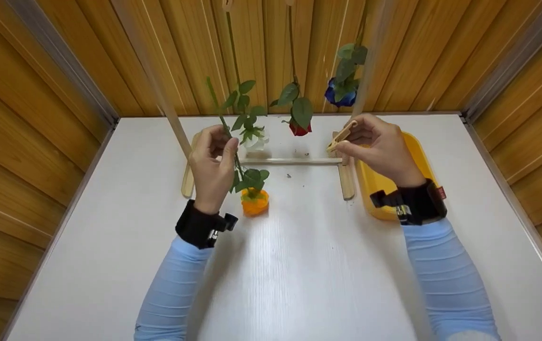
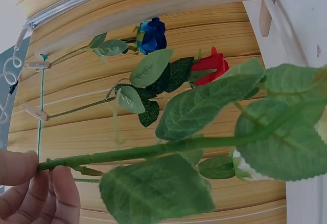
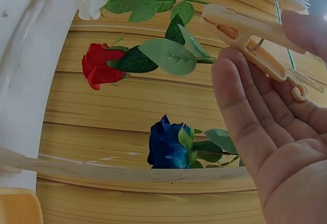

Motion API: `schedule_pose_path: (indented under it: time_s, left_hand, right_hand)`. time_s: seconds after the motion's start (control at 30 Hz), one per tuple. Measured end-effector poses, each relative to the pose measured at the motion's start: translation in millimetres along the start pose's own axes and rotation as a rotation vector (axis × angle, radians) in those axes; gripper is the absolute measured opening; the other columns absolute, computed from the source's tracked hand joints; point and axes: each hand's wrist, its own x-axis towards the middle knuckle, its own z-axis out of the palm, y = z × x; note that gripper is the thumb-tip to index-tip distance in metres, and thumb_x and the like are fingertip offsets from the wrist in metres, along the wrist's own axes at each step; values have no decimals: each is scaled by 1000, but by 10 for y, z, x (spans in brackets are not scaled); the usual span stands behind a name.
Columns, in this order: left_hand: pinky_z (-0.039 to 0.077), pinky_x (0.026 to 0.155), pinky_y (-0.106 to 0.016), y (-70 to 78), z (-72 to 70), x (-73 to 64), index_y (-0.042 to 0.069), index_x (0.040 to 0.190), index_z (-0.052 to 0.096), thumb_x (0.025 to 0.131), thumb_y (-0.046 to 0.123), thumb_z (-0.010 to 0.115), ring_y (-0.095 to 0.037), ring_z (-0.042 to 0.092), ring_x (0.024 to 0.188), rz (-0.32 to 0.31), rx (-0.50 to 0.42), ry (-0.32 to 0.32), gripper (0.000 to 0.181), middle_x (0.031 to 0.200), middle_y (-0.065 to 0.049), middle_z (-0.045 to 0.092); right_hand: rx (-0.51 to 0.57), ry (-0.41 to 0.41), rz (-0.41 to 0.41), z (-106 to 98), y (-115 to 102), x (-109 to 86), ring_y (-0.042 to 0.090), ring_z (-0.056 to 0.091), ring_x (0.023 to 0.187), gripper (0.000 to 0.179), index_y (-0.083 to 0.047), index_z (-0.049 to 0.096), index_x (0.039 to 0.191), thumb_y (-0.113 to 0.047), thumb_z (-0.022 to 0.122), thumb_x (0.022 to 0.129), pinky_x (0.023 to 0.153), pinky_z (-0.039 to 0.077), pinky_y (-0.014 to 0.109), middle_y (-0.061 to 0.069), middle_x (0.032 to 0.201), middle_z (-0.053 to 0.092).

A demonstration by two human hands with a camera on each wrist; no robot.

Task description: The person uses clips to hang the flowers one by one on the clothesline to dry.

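Note:
My left hand (image 1: 210,166) pinches the green stem (image 2: 122,154) of an orange artificial rose (image 1: 255,203) between thumb and fingers. The bloom points down, low over the white table. Between the thumb and fingers of my right hand (image 1: 384,149) is a beige clothespin (image 3: 242,27), held to the right of the hanging flowers. A white rose (image 1: 255,140), a red rose (image 1: 301,129) and a blue rose (image 1: 342,93) hang upside down behind the hands. In the left wrist view, clothespins (image 2: 34,111) hold the red and blue stems at a green string (image 2: 42,88).
A wooden frame with a low crossbar (image 1: 294,161) and upright posts (image 1: 176,125) stands on the table (image 1: 294,274). Beside its right foot (image 1: 346,182) lies a yellow tray (image 1: 379,212), partly under my right forearm. Wood-plank walls (image 1: 24,142) enclose the back and sides.

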Motion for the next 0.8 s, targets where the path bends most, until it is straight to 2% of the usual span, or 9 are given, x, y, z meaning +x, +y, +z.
schedule_pose_path:
  time_s: [0.3,0.6,0.8]
  left_hand:
    - [51,70,-23,26,-100,269,-7,106,62,95,2,71,-24,61,78,92,147,-74,16,90,-17,62]
    - [51,66,-22,15,-95,495,-6,104,62,97,4,70,-25,64,77,122,259,-128,14,92,-18,63]
    - [54,66,-30,-20,-109,633,-6,104,61,100,6,66,-26,63,77,139,321,-177,14,93,-18,62]
  right_hand:
    - [-79,-32,-34,-92,-230,338,2,68,88,29,7,65,115,-7,78,92,84,54,13,15,106,74]
    - [-99,-53,-141,-107,-439,646,2,68,85,27,9,65,113,-4,76,93,83,54,14,13,103,74]
    - [-111,-65,-180,-69,-575,841,2,68,82,26,9,65,112,-6,76,94,80,54,15,11,100,74]
